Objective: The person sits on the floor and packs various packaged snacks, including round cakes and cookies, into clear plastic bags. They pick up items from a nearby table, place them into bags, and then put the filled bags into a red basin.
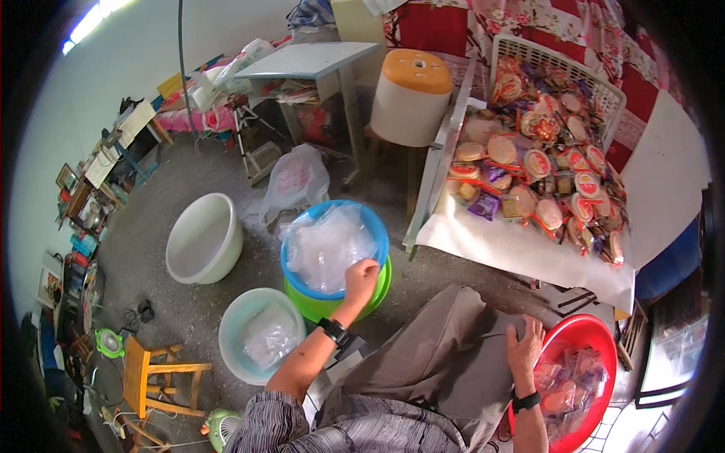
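Note:
My left hand (362, 278) reaches to the near right part of a blue plastic basin (387, 238) that holds clear plastic bags (325, 246); its fingers are bent, and whether they pinch a bag cannot be told. The blue basin rests on a green basin (386, 286). My right hand (525, 346) lies on my right knee with fingers spread, holding nothing. Beside it stands a red basin (609, 362) with small wrapped packets (572, 390). In front of me on the right, many packaged round biscuits or cakes (537, 164) are heaped on a white-covered table (493, 243), spilling from a white plastic basket (614, 93).
A white basin (232, 238) and a pale green basin (224, 334) with clear bags stand on the left floor. Nearby are a wooden stool (136, 376), a knotted plastic bag (297, 178), a small desk (308, 59) and a round orange-topped container (410, 105).

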The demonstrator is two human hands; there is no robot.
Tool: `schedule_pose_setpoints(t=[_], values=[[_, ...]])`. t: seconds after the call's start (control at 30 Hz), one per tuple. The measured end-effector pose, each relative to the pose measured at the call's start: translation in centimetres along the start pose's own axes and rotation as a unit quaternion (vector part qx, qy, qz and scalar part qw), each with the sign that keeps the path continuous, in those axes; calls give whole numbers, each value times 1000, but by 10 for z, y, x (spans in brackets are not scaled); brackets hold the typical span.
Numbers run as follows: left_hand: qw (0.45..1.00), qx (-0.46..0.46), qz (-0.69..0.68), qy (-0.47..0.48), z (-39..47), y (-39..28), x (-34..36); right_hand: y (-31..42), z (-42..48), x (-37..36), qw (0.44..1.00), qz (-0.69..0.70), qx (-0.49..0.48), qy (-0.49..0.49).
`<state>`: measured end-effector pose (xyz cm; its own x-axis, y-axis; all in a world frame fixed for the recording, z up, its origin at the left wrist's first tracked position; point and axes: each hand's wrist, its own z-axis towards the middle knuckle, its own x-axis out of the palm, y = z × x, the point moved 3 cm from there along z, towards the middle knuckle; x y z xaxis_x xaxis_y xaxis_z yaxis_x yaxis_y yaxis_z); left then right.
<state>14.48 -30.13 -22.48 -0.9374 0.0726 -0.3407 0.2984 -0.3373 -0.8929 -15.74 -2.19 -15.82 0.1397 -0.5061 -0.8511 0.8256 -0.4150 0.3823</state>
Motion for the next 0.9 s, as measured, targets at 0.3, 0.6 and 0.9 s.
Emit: schedule_pose_setpoints(t=[0.3, 0.6, 0.9], values=[[880, -116, 458, -46, 9, 84, -88, 16, 15, 11, 999, -18, 5, 30], [906, -181, 382, 11, 17, 136, -94, 9, 25, 17, 999, -30, 31, 33], [902, -89, 422, 21, 23, 109, -79, 7, 34, 17, 998, -40, 38, 41]])
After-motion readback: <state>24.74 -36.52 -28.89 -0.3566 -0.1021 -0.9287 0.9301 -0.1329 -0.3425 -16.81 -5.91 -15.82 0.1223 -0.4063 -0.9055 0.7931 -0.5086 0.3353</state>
